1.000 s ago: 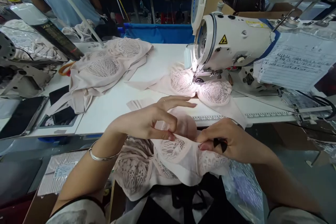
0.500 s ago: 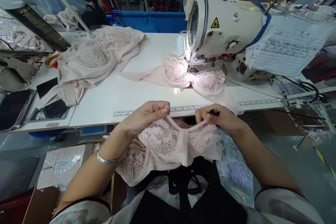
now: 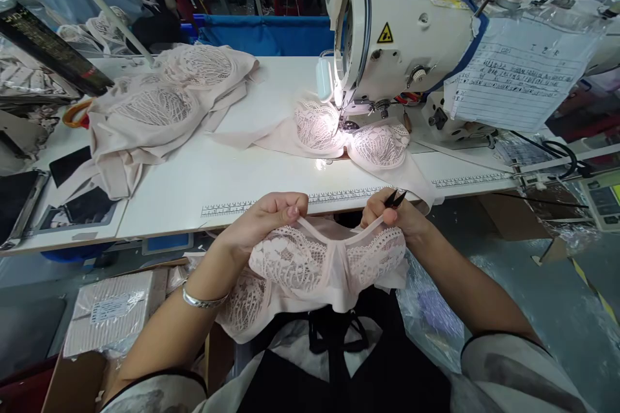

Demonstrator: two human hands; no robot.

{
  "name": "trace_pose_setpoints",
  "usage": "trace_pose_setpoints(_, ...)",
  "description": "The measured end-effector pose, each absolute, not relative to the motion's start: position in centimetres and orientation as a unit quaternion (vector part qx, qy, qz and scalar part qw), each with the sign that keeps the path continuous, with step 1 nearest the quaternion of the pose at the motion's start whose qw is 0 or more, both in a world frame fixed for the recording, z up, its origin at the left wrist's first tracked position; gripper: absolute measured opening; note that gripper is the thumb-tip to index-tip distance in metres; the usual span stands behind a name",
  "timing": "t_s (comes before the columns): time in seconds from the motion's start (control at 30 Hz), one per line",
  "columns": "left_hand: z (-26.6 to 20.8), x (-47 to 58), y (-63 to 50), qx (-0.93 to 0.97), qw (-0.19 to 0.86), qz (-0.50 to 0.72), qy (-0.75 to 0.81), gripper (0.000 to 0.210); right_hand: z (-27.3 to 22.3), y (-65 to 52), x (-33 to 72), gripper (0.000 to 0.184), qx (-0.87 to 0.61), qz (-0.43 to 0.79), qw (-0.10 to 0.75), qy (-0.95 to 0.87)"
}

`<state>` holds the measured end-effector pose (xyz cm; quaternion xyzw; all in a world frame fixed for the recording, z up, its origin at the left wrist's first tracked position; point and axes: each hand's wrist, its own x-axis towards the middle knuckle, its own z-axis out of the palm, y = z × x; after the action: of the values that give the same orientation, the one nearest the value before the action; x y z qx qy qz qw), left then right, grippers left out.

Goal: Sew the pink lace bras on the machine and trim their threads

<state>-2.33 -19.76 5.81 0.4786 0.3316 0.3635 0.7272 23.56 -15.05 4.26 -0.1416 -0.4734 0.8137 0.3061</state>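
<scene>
Lace bra (image 3: 290,258) now stretched out between left hand (image 3: 277,222) and right hand (image 3: 402,216). Black pointed tips (image 3: 399,199) now poke above the right-hand grip, lol.

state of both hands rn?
Left hand: closed, pinching the pale pink lace bra by its upper edge.
Right hand: closed on that bra's upper edge, also holding a black pointed tool.

Yellow warning triangle (image 3: 385,33) on sewing machine (image 3: 404,19); writing on sheet (image 3: 518,77), table-edge ruler (image 3: 346,196) illegible.
</scene>
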Motion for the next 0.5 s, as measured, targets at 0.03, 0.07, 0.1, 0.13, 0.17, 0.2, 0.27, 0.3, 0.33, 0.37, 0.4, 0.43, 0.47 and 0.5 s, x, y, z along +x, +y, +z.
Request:
trace_pose_setpoints(0.03,5.86,-2.31,-19.79,0.477,0.728,0.363,0.333,0.052,4.26,-15.03,23.59,0.062,-0.144,0.813,0.306,-0.473)
trace_pose_setpoints(0.07,5.91,-2.3,-19.81,0.475,0.728,0.363,0.337,0.052,4.25,-15.02,23.61,0.062,-0.147,0.812,0.306,-0.475)
trace_pose_setpoints(0.1,5.95,-2.28,-19.84,0.471,0.728,0.363,0.341,0.052,4.24,-15.01,23.63,0.062,-0.152,0.809,0.306,-0.479)
trace_pose_setpoints(0.13,5.97,-2.28,-19.86,0.469,0.728,0.363,0.345,0.052,4.21,-15.0,23.65,0.062,-0.154,0.805,0.306,-0.484)
trace_pose_setpoints(0.17,5.98,-2.27,-19.89,0.469,0.727,0.362,0.346,0.052,4.16,-14.99,23.67,0.062,-0.154,0.801,0.307,-0.491)
trace_pose_setpoints(0.2,5.98,-2.28,-19.9,0.469,0.727,0.363,0.346,0.052,4.09,-14.96,23.68,0.061,-0.152,0.798,0.306,-0.497)
trace_pose_setpoints(0.27,5.97,-2.3,-19.89,0.471,0.727,0.366,0.339,0.051,3.92,-14.88,23.72,0.06,-0.14,0.794,0.311,-0.503)
trace_pose_setpoints(0.3,5.96,-2.31,-19.85,0.473,0.728,0.367,0.336,0.051,3.83,-14.81,23.75,0.059,-0.131,0.795,0.312,-0.503)
trace_pose_setpoints(0.33,5.98,-2.32,-19.8,0.475,0.727,0.366,0.334,0.051,3.74,-14.73,23.79,0.059,-0.125,0.797,0.31,-0.503)
trace_pose_setpoints(0.37,6.01,-2.31,-19.74,0.478,0.727,0.363,0.334,0.051,3.68,-14.64,23.85,0.059,-0.121,0.798,0.307,-0.504)
trace_pose_setpoints(0.4,6.07,-2.29,-19.68,0.482,0.726,0.36,0.334,0.052,3.64,-14.55,23.92,0.059,-0.119,0.799,0.303,-0.506)
trace_pose_setpoints(0.43,6.15,-2.26,-19.62,0.486,0.724,0.358,0.335,0.053,3.63,-14.46,23.99,0.059,-0.119,0.798,0.3,-0.51)
trace_pose_setpoints(0.47,6.24,-2.2,-19.57,0.489,0.722,0.356,0.335,0.053,3.65,-14.37,24.06,0.059,-0.121,0.795,0.297,-0.515)
trace_pose_setpoints(0.5,6.34,-2.13,-19.54,0.49,0.721,0.357,0.335,0.053,3.68,-14.31,24.12,0.059,-0.124,0.792,0.298,-0.518)
